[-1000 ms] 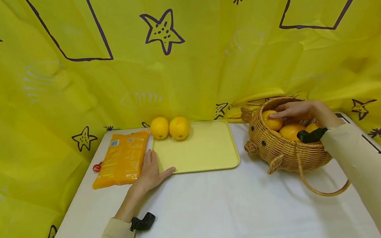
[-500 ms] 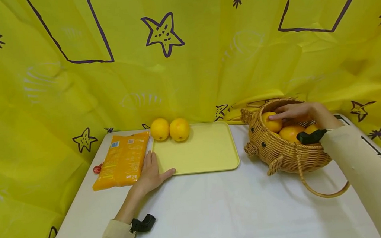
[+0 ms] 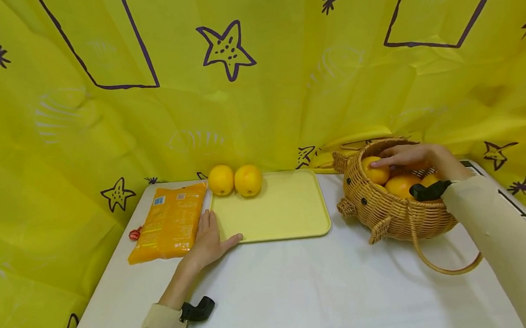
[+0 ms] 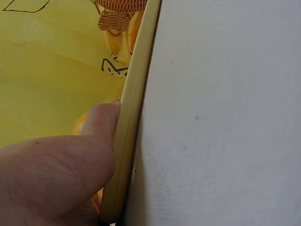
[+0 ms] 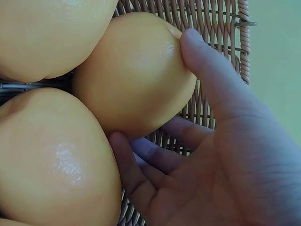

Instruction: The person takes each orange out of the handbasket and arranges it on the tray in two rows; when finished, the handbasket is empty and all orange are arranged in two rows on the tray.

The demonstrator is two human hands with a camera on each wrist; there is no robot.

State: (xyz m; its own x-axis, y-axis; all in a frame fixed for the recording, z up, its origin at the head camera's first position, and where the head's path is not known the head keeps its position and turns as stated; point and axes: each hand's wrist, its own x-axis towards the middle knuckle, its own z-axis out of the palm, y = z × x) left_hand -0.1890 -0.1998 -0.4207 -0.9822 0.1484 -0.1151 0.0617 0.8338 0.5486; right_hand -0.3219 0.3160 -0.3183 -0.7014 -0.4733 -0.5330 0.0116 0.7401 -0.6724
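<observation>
In the wicker basket (image 3: pixel 387 216), which has a pig face, my right hand (image 3: pixel 406 156) grips an orange (image 5: pixel 136 75). The right wrist view has the thumb on one side of this fruit and curled fingertips at its lower side. More oranges (image 3: pixel 401 185) lie close against it. My left hand (image 3: pixel 207 244) rests at the near left corner of a yellow tray (image 3: pixel 278 209), fingers stretched along the left edge and thumb along the front rim. Two oranges (image 3: pixel 248 180) sit side by side at the tray's back left corner.
Left of the tray lies an orange plastic packet (image 3: pixel 170 223), with a small red wrapped candy (image 3: pixel 134 234) beside it. The basket's handle (image 3: pixel 448 273) hangs down over the white table (image 3: pixel 310 294). A yellow patterned cloth (image 3: pixel 276 96) rises behind the table.
The head view has tilted up slightly, so the scene sits a little lower. Both hands stay in almost the same places, the right one on the orange in the basket.
</observation>
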